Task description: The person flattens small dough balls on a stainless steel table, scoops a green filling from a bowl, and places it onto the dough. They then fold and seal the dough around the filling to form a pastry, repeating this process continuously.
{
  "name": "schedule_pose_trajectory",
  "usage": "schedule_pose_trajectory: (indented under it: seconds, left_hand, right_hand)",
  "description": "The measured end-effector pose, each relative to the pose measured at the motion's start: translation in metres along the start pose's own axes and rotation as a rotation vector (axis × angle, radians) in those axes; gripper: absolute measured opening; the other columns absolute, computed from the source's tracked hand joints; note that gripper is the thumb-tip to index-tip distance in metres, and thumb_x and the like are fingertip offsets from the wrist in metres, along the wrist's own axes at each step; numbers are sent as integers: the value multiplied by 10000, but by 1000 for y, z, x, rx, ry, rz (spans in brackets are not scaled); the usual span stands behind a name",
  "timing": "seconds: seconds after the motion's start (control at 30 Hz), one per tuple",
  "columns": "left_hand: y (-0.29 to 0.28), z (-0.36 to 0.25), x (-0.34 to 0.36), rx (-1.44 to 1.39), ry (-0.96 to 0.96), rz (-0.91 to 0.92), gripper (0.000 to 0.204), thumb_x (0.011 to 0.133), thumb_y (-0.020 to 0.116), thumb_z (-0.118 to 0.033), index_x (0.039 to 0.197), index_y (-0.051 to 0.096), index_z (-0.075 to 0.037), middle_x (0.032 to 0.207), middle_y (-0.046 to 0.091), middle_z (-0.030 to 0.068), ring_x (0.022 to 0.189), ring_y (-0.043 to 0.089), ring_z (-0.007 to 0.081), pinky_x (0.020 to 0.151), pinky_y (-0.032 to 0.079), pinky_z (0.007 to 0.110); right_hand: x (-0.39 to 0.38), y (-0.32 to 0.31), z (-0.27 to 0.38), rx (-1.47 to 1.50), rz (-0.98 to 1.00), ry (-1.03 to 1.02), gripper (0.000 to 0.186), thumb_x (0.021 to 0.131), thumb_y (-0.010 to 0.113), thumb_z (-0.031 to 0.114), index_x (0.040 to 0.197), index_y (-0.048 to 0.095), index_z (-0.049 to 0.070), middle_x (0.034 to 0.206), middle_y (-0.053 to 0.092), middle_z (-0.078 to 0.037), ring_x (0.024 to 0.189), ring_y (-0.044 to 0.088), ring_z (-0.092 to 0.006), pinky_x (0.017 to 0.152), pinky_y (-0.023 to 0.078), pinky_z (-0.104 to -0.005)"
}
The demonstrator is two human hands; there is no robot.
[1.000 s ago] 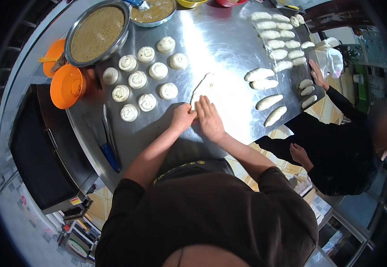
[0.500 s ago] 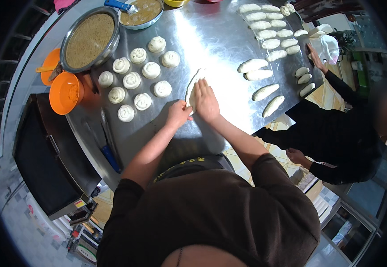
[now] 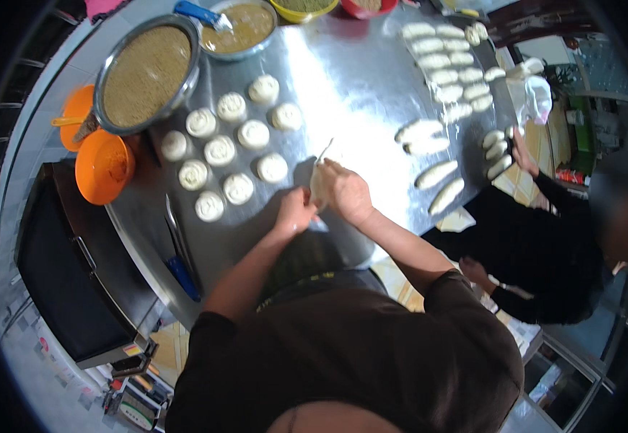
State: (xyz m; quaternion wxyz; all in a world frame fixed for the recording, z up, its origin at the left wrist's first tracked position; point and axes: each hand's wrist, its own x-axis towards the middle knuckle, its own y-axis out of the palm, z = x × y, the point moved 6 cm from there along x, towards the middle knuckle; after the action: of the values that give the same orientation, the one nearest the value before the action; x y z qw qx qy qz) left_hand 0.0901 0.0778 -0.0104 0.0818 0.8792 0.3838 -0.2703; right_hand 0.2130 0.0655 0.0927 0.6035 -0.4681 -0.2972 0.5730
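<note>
White dough piece [image 3: 319, 189]: head view, middle of the frame, between the two hands and partly hidden by them. Its far end pretty much melts into the glare, so no clue about the full outline.
Left hand [image 3: 296, 211]: just left of centre, fingers curled most of the way in, tips up against the near end of the dough. Too blurry, can't tell if that's a proper pinch or just a touch.
Right hand [image 3: 348, 193]: just right of centre, about half closed, fingers bent down over the dough. It's touching, sure, but the tips are hidden, so can't tell how much it's got hold of.
Feel of it: my guess is light, soft and floppy, easy to stretch and probably easy to tear wherever it's thin.
Steel table [image 3: 357, 65]: shiny, so the dough could slide or cling depending on oil; can't tell which from where I'm standing.
Where to grab: I'd go flat fingers along both sides plus support under the middle. Tugging one end would likely stretch it, and hard fingertips would likely dent it.
Swirled buns [image 3: 219, 151]: clustered left of centre, nearest ones close to the left hand, so watch the knuckles.
</note>
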Motion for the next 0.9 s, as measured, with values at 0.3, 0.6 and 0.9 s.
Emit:
schedule_pose_trajectory:
  seconds: [0.3,0.6,0.9]
  left_hand:
    - [-2,-4,1,85,8,83,243,840,675,-169,912,589,46,760,672,146,574,668,179,549,507,296]
    - [-2,-7,1,-42,-67,116,236,863,654,-183,869,582,42,725,663,118,591,680,162,541,487,276]
    - [-2,-4,2,-67,-78,109,226,857,661,-178,845,580,32,724,659,107,585,672,156,540,483,277]
  right_hand:
    - [283,-144,-25,-158,-567,-136,231,844,566,162,1021,713,176,888,692,-121,802,668,-309,686,536,-429]
    - [373,-127,-45,-297,-375,-102,213,845,571,180,998,718,169,968,686,-146,891,662,-339,798,532,-436]
    - [389,-147,-50,-52,-597,-123,144,797,632,151,881,742,109,876,689,-163,825,675,-312,773,536,-400]
